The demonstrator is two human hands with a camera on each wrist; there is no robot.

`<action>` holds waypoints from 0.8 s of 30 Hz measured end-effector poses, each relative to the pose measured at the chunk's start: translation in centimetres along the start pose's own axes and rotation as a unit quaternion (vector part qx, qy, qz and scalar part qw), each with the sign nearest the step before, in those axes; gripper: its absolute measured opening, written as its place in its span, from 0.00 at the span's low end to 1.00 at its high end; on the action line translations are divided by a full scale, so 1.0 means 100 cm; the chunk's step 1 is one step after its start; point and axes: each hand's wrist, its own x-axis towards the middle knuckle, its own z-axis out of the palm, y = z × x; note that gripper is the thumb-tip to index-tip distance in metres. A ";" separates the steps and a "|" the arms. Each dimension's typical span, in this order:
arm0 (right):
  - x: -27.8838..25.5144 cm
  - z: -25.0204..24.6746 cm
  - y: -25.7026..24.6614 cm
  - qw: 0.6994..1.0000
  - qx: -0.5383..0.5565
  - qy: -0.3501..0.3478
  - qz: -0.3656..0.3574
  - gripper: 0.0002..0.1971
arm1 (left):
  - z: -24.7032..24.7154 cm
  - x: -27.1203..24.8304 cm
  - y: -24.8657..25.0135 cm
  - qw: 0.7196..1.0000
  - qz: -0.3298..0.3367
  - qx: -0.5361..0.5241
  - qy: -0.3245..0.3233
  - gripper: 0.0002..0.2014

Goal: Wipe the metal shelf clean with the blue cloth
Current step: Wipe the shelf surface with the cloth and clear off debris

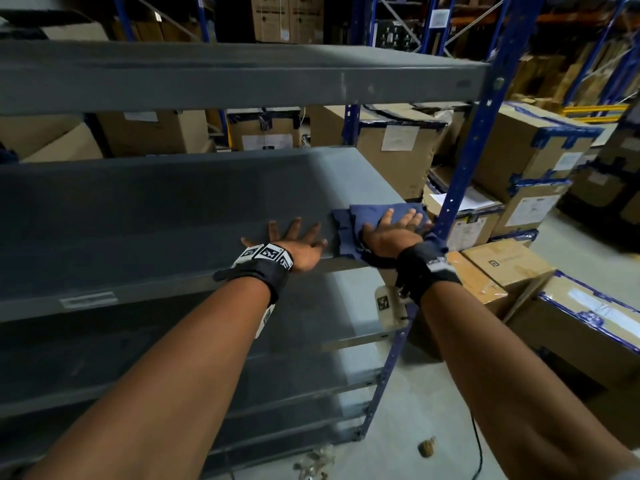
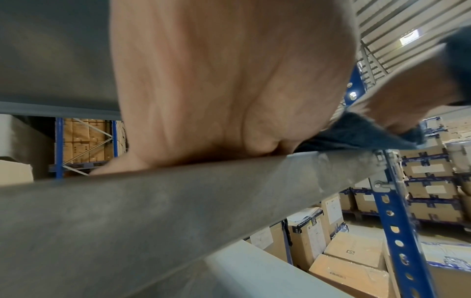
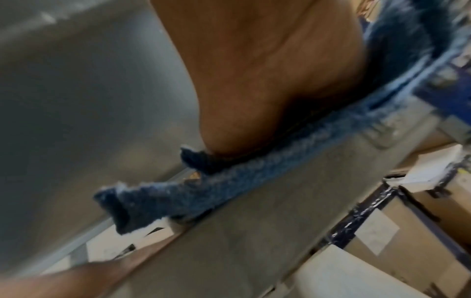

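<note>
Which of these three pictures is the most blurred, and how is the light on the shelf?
Right wrist view: most blurred, the blue cloth and boxes smeared. Left wrist view: sharper, though the left hand close to the lens is soft. Head view: the shelf is dim at left, brighter at right near the right hand; lines bend at the edges.

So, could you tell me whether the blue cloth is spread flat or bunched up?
Bunched: the blue cloth lies in overlapping folds under the flat right hand at the metal shelf's right end, one edge overhanging the front.
</note>
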 end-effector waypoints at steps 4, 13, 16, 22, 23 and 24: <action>0.019 -0.007 -0.007 0.999 -0.025 0.028 0.014 0.39 | -0.001 0.000 0.000 1.000 0.003 0.003 0.001 0.30; 0.011 0.002 0.012 0.997 0.012 0.021 -0.076 0.37 | -0.001 0.004 -0.001 1.000 0.008 0.003 -0.003 0.30; 0.028 -0.014 0.004 0.999 0.039 0.001 -0.007 0.38 | -0.002 0.001 -0.001 1.000 0.009 0.006 -0.003 0.30; 0.024 0.016 0.008 0.998 0.006 0.014 -0.063 0.43 | -0.002 0.003 -0.003 1.000 0.010 0.002 -0.002 0.29; 0.024 0.020 0.010 0.997 0.006 0.016 -0.071 0.44 | -0.002 0.004 -0.003 1.000 0.010 0.000 -0.004 0.29; 0.025 0.021 0.011 0.998 0.006 0.018 -0.067 0.44 | -0.002 0.005 -0.003 1.000 0.012 0.001 -0.005 0.30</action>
